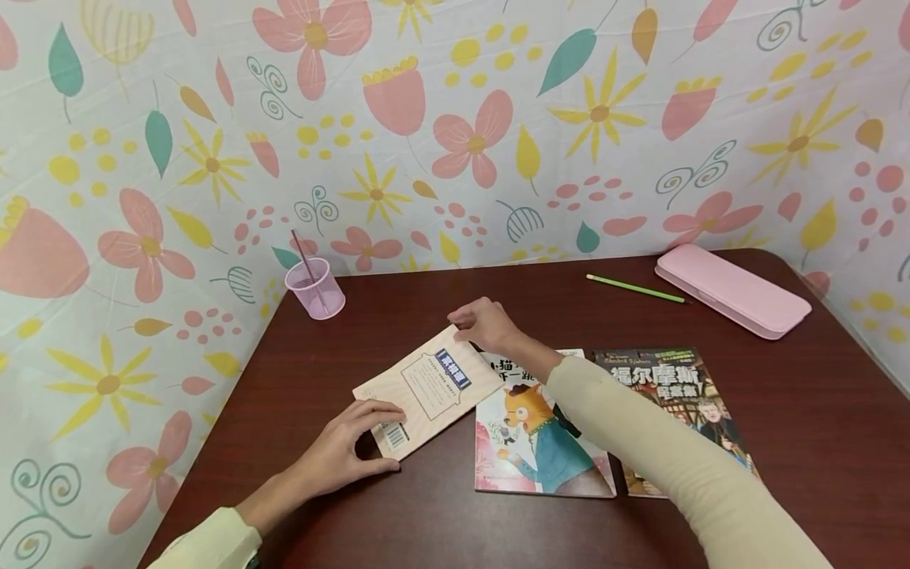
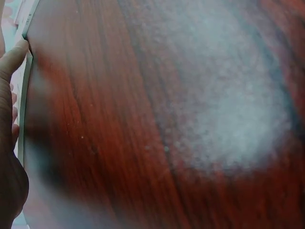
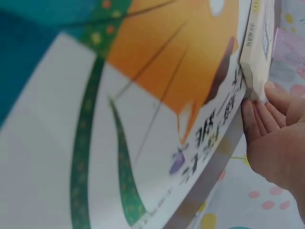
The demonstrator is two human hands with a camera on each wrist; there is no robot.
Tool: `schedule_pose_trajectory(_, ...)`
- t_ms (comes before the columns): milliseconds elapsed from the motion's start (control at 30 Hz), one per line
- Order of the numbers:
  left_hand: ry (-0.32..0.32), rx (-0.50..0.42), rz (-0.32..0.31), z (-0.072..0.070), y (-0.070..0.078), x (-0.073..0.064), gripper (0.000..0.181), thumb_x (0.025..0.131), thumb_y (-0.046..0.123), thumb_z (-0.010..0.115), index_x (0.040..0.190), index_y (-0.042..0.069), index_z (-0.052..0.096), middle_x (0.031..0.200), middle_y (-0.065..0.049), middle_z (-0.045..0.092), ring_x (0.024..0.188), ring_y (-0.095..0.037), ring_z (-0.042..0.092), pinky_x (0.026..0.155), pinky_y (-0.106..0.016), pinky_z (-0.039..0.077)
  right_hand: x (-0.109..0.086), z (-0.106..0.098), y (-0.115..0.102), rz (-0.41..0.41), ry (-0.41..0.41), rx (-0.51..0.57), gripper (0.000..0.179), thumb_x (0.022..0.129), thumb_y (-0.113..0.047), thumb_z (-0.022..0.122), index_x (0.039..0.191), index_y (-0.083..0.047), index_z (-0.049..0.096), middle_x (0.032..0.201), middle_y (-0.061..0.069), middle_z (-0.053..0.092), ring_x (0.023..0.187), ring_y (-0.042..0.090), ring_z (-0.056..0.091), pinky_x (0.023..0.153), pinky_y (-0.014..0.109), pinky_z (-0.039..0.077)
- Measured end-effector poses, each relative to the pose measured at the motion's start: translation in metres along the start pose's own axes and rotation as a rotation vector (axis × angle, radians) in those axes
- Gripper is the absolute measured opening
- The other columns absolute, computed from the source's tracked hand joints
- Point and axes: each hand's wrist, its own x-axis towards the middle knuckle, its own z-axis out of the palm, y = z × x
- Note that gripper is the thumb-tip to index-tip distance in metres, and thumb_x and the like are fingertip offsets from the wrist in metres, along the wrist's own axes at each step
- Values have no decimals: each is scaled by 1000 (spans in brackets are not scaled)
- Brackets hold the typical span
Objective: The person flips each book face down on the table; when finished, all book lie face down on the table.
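Note:
A cream paperback book (image 1: 434,395) lies slanted, a blue title box and a barcode on its upward face. Its lower left end is held by my left hand (image 1: 348,442), fingers on the cover and thumb (image 2: 16,55) at the edge. At the far corner my right hand (image 1: 490,324) pinches the book, the thumb above and fingers partly below it in the right wrist view. The book's right corner overlaps a picture book (image 1: 547,458) with an orange animal in a teal coat. My right sleeve covers part of that book and of a darker comic-style book (image 1: 661,379).
A pink mesh pen cup (image 1: 316,292) with one stick-like item stands at the back left of the dark wood table (image 1: 419,521). Back right lie a green pencil (image 1: 633,288) and a pink pencil case (image 1: 732,288). Flower-patterned cloth (image 1: 455,158) hangs behind the table.

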Motion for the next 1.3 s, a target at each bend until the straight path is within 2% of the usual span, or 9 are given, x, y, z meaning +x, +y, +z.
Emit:
schedule_pose_trajectory(233,-1,-26,-14,-9,2,6,41,97,23,80,137,18,72,139,9,65,132,-15,59,107,-44,50,-17,-10,-8,-54,-93,-36,59,98,-7,77,152,3,55,155,18,56,141,33,55,105,41,55)
schedule_pose_trajectory(433,-7,-49,-28,-28,1,19,49,96,11,79,143,10,67,146,3,65,136,-20,59,109,-49,50,-36,-13,-15,-124,-163,-123,79,96,-17,82,161,1,41,165,17,43,151,34,41,116,45,45)
schedule_pose_trajectory(533,-32,-52,-28,-36,-1,28,53,95,9,80,146,8,65,148,-1,63,138,-22,58,110,-50,49,-45,-13,-16,-136,-166,-150,87,94,-20,85,164,0,36,165,16,43,153,33,38,119,48,41)
schedule_pose_trajectory(633,-63,-48,-44,-42,-5,34,58,95,9,80,150,8,61,152,-3,60,139,-23,56,110,-51,49,-55,-12,-14,-154,-162,-172,93,92,-21,87,165,0,33,162,18,47,150,35,42,117,49,43)
schedule_pose_trajectory(800,-123,-34,-100,-50,-13,39,70,95,9,81,158,9,51,161,-4,52,145,-27,50,114,-55,44,-75,-10,-7,-175,-178,-136,102,88,-18,90,166,1,27,160,21,49,139,36,56,107,47,53)
schedule_pose_trajectory(1000,-181,-42,-166,-53,-18,42,77,95,14,81,163,14,44,164,-7,47,147,-31,47,115,-58,43,-95,-10,0,-177,-173,-110,103,85,-14,91,166,2,28,162,20,46,140,34,55,106,44,54)
schedule_pose_trajectory(1133,-213,-42,-172,-51,-21,43,77,96,16,81,164,13,44,166,-5,44,148,-32,47,115,-59,42,-105,-11,5,-175,-160,-90,100,86,-10,90,165,1,31,163,20,44,143,36,52,104,42,55)
schedule_pose_trajectory(1300,-238,-42,-172,-50,-23,42,76,96,15,80,163,15,45,167,-4,43,146,-32,48,113,-60,43,-116,-11,10,-154,-159,-48,95,88,-8,87,165,2,31,162,22,46,136,34,58,94,37,60)
